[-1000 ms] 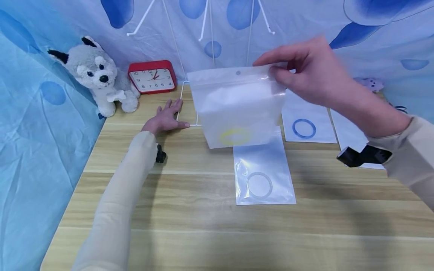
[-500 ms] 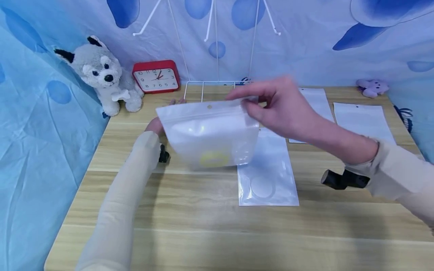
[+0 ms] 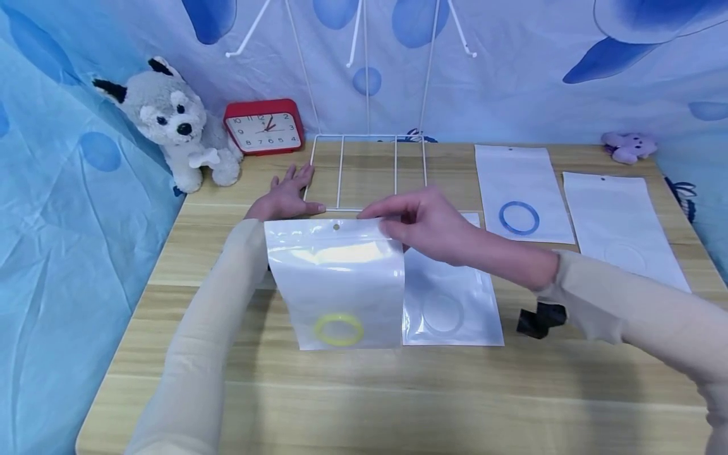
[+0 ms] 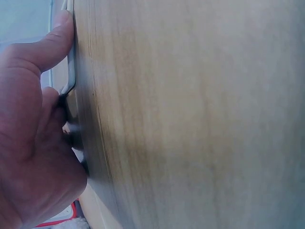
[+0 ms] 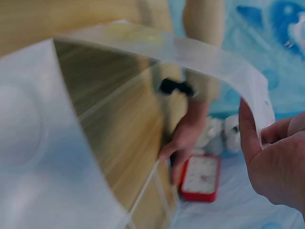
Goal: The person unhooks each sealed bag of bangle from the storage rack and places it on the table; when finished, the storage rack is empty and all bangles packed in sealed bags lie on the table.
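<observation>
My right hand [image 3: 429, 227] pinches the top right corner of a white zip pouch [image 3: 335, 284] between thumb and fingers. Near the pouch's bottom a yellow ring [image 3: 318, 330] shows through. In the right wrist view the held pouch [image 5: 209, 57] bends away from the fingers. My left hand [image 3: 284, 197] rests with spread fingers at the left front corner of a white wire rack [image 3: 340, 170]; in the left wrist view its thumb [image 4: 59, 38] lies along the wire. Right of the held pouch, another pouch [image 3: 455, 278] with a pale ring lies flat, partly under my right hand.
A pouch with a blue ring [image 3: 502, 218] and another white pouch [image 3: 614, 215] lie at the right. White prongs [image 3: 355, 38] jut out above the rack. A red clock [image 3: 264, 126] and a plush husky [image 3: 176, 126] stand back left. A purple plush toy [image 3: 628, 147] sits back right.
My right hand has carried the yellow-ring pouch down and to the left, from over the rack to nearer the front. The pouch now hangs left of the pale-ring pouch. My left hand stays put.
</observation>
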Demonstrator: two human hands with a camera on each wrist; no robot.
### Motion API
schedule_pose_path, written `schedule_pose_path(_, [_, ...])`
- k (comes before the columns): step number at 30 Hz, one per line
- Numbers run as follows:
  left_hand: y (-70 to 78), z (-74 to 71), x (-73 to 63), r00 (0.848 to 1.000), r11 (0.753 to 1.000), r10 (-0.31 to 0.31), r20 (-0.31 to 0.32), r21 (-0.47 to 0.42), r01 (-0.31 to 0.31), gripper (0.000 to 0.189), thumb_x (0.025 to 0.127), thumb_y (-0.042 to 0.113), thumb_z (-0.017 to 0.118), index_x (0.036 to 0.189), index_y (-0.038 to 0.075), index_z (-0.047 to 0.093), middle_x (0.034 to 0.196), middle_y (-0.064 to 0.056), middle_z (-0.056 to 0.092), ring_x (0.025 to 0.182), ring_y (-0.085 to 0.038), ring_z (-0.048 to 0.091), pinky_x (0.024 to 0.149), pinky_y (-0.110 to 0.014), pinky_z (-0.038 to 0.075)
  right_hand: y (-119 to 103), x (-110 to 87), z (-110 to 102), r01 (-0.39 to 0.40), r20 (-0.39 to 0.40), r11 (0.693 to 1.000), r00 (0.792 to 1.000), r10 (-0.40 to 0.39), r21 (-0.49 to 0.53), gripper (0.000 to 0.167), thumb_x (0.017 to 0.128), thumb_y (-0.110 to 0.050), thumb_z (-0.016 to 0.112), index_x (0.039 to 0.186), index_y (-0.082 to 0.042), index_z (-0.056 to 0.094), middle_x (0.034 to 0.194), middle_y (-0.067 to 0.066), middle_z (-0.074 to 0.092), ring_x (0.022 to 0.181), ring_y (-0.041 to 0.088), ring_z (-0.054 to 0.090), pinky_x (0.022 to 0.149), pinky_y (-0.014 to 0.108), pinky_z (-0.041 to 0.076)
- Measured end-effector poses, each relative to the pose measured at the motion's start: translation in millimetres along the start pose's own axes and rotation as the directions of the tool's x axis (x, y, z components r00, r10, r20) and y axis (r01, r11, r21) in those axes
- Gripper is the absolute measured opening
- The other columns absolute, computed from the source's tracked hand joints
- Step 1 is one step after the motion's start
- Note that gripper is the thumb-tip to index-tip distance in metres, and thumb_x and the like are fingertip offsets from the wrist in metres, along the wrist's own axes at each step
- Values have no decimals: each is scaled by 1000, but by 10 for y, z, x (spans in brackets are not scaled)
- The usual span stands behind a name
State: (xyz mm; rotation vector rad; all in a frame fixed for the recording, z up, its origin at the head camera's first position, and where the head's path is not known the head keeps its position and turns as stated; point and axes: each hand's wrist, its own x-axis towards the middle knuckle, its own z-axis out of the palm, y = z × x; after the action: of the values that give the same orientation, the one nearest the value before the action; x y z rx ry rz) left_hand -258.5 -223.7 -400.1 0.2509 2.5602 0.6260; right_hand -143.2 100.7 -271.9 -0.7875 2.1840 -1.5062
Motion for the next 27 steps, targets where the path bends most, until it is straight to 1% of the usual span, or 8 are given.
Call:
schedule_pose_path(4, [-70, 6, 37, 999, 999, 35, -22, -1, -35, 109, 89, 45, 70, 160, 11, -5, 167, -6, -11, 148, -28, -23, 114, -56, -17, 208, 174, -13, 35, -42, 997, 998, -37, -63, 28, 95, 4, 59, 117, -4, 75, 87, 6, 71, 60, 21, 54, 50, 23, 41])
schedule_pose_path(7, [-66, 5, 32, 998, 999, 46, -29, 21, -46, 108, 88, 42, 71, 160, 8, -2, 167, -9, -10, 148, -31, -21, 114, -57, -16, 354, 294, -24, 40, -64, 993, 997, -47, -112, 28, 96, 3, 58, 117, -6, 75, 79, 7, 68, 56, 22, 51, 47, 23, 32])
schedule_pose_path(11, [-38, 9, 18, 999, 997, 40, -19, 61, -39, 105, 91, 47, 64, 160, 7, -4, 166, -10, -11, 148, -32, -22, 114, -57, -16, 561, 401, -34, 4, -75, 995, 997, -12, -100, 28, 97, 3, 58, 118, -5, 75, 84, 8, 69, 58, 27, 53, 47, 23, 35])
schedule_pose_path(16, [-27, 8, 22, 999, 997, 16, -28, 75, -14, 107, 90, 57, 62, 160, 12, -6, 166, -5, -11, 148, -29, -21, 114, -55, -16, 812, 477, -17, -22, -106, 999, 994, 18, -37, 27, 95, 6, 58, 117, 1, 73, 76, 10, 64, 63, 35, 54, 48, 22, 39])
schedule_pose_path(18, [-23, 6, 20, 999, 997, 15, -34, 78, -13, 109, 89, 58, 64, 160, 12, -6, 166, -5, -11, 148, -29, -21, 114, -55, -16, 908, 506, -2, -25, -114, 999, 993, 22, -24, 26, 95, 6, 58, 117, 2, 73, 74, 11, 63, 61, 30, 54, 49, 21, 40])
schedule_pose_path(23, [-1, 15, 18, 999, 997, 6, -39, 80, -3, 105, 92, 52, 64, 160, 11, -4, 167, -6, -10, 149, -30, -19, 115, -56, -15, 1075, 575, 46, -5, -113, 998, 994, -2, -60, 25, 96, 4, 58, 115, 1, 74, 97, 11, 73, 59, 14, 51, 50, 20, 38])
schedule_pose_path(25, [10, 22, 22, 999, 997, -2, -35, 76, 5, 101, 94, 49, 63, 160, 11, -4, 167, -5, -10, 149, -30, -19, 115, -56, -14, 1113, 594, 66, -2, -111, 997, 994, -6, -75, 25, 95, 4, 58, 114, 0, 75, 105, 12, 73, 60, 13, 50, 51, 20, 37])
schedule_pose_path(27, [12, 23, 20, 999, 997, -11, -32, 73, 14, 100, 95, 48, 62, 161, 12, -4, 167, -4, -11, 149, -29, -20, 115, -56, -15, 1136, 609, 89, -2, -111, 996, 994, -7, -86, 25, 95, 4, 59, 113, 0, 75, 106, 13, 73, 61, 13, 50, 52, 20, 37])
